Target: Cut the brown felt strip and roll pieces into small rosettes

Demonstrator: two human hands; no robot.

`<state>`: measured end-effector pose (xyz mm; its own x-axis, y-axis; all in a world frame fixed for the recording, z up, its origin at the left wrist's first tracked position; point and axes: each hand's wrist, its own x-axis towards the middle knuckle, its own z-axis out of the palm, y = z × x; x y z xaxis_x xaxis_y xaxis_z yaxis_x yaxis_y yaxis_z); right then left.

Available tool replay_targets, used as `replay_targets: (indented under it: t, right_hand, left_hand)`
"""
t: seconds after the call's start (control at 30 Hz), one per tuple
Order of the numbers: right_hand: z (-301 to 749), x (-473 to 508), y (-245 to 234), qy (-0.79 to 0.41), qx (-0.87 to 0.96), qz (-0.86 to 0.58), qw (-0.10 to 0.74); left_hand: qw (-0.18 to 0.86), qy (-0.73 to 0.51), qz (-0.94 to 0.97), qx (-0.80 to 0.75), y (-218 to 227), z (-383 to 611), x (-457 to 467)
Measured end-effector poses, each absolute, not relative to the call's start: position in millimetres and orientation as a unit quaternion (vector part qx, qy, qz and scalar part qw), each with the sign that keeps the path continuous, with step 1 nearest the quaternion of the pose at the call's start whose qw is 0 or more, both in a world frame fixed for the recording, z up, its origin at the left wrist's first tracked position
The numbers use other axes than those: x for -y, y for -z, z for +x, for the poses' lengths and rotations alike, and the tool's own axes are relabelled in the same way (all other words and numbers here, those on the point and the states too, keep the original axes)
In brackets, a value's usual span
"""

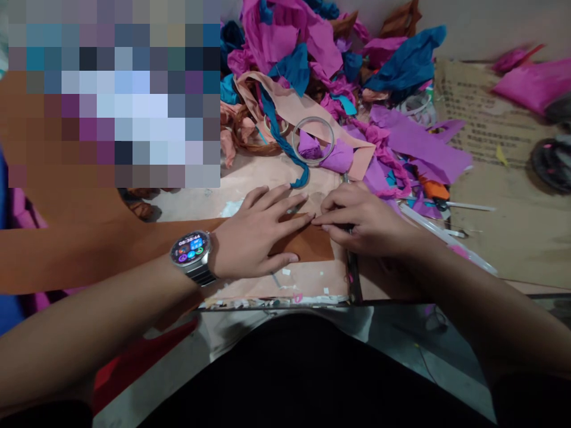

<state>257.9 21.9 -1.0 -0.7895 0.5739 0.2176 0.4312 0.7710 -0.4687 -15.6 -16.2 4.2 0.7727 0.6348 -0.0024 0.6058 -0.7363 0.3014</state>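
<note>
Head view: left hand (256, 235) lies flat, released, on brown paper (307, 242). Right hand (363, 223) pinches its edge. Scrap pile (330, 71) sits at 12 o'clock on the surface (513, 238).

A flat strip of brown crepe paper (312, 244) lies along the table edge, its right end squarely cut.

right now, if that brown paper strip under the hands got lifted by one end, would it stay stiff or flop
Probably flop: the brown paper strip lies thin and flat under the left hand and right hand, like the crumpled scraps behind. It looks light, so a push would likely slide it. It may tear or crease easily.
</note>
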Motion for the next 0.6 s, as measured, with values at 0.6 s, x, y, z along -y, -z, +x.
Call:
replay_targets:
  t: [0.6]
  right_hand:
    - [263, -26, -11, -0.224, 0.933, -0.250, 0.134]
  left_hand:
    - [0.148, -0.054, 0.930, -0.333, -4, -16, 16]
